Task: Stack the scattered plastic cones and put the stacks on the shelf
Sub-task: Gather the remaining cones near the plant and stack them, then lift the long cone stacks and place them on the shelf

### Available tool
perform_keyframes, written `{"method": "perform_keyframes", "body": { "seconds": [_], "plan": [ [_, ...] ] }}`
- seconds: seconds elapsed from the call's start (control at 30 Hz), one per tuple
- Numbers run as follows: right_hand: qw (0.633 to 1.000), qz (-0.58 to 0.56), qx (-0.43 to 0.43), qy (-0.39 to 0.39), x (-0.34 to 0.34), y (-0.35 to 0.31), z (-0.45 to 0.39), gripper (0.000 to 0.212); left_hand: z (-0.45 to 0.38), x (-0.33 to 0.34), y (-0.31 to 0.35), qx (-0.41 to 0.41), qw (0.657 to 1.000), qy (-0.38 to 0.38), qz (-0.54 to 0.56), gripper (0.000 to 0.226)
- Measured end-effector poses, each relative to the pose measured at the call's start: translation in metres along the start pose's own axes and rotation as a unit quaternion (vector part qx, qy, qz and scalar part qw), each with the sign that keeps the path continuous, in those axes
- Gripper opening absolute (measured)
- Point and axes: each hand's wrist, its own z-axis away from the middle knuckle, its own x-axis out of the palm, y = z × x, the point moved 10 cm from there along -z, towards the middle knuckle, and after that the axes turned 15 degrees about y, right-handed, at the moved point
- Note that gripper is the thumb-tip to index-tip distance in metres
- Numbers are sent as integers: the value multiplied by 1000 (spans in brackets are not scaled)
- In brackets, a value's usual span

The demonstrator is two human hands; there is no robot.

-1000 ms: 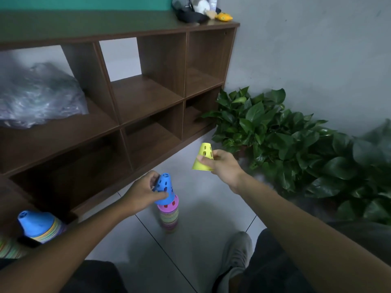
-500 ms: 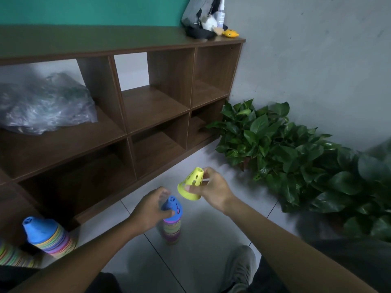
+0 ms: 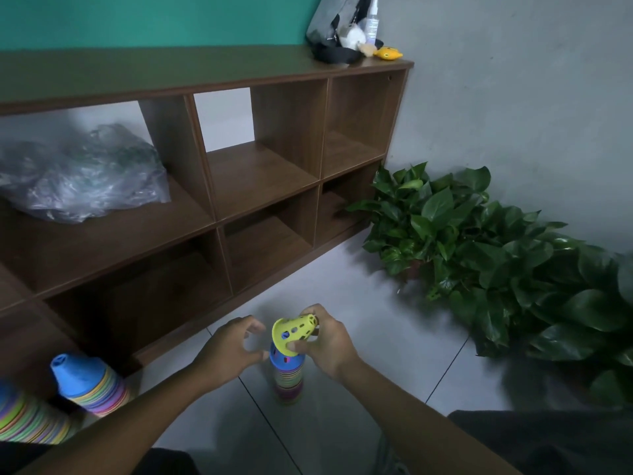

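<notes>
Just perforated yellow cone [image 3: 294, 332], ribbed stack [image 3: 287, 375]

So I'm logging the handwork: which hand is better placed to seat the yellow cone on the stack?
Right hand: it already pinches the yellow cone, tilted just above the stack. The left hand hovers beside, holding nothing.

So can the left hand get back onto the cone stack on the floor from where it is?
Probably yes. The left hand hovers open just beside the stack, with nothing between them. The yellow cone in the right hand covers only the stack's top.
</notes>
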Motion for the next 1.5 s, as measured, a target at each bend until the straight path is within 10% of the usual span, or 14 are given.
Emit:
{"method": "perform_keyframes", "body": {
  "seconds": [0.33,0.83,1.0,1.5],
  "plan": [
    [991,86,-86,-58,28,0,0,46,-13,-19,-10,-14,1000,6,-9,37],
    [952,160,-41,-256,47,27,-17,122,12,-32,-40,-99,994,14,34,41],
    [959,62,40,-273,60,53,-5,80,29,-33,-44,-78,997,11,0,33],
    [967,86,11,-238,153,35,-45,68,53,-113,-156,-179,976,64,-111,21]
  ]
}}
